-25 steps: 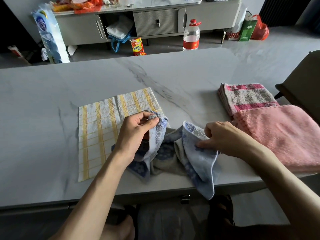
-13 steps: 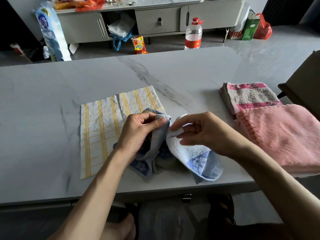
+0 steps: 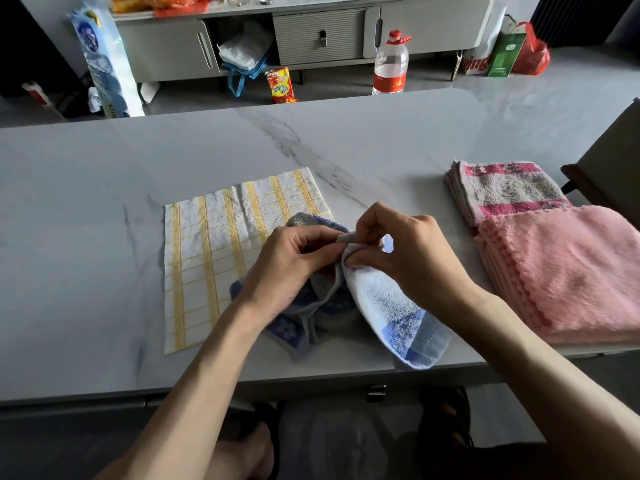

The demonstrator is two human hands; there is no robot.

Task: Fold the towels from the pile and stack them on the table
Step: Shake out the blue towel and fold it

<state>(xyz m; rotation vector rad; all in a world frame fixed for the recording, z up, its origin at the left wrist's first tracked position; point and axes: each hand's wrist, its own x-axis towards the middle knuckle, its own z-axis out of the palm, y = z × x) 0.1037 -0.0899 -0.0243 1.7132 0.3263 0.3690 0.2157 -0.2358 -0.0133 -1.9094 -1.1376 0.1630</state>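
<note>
A blue towel with darker blue bands lies bunched near the front edge of the marble table. My left hand grips one of its corners, and my right hand pinches another corner right beside it, so the two corners meet between my hands. Partly under the blue towel and my left hand lies a white towel with yellow stripes, spread flat. On the right sit a folded pink-and-grey towel and, in front of it, a folded fluffy pink towel.
A chair stands at the table's right end. Beyond the table, on the floor, are a water bottle, a snack packet, bags and a low grey cabinet. My feet show under the table's front edge.
My right hand has carried its towel corner up and leftwards until it meets the corner in my left hand. The blue towel has doubled over. The camera has tilted slightly.
</note>
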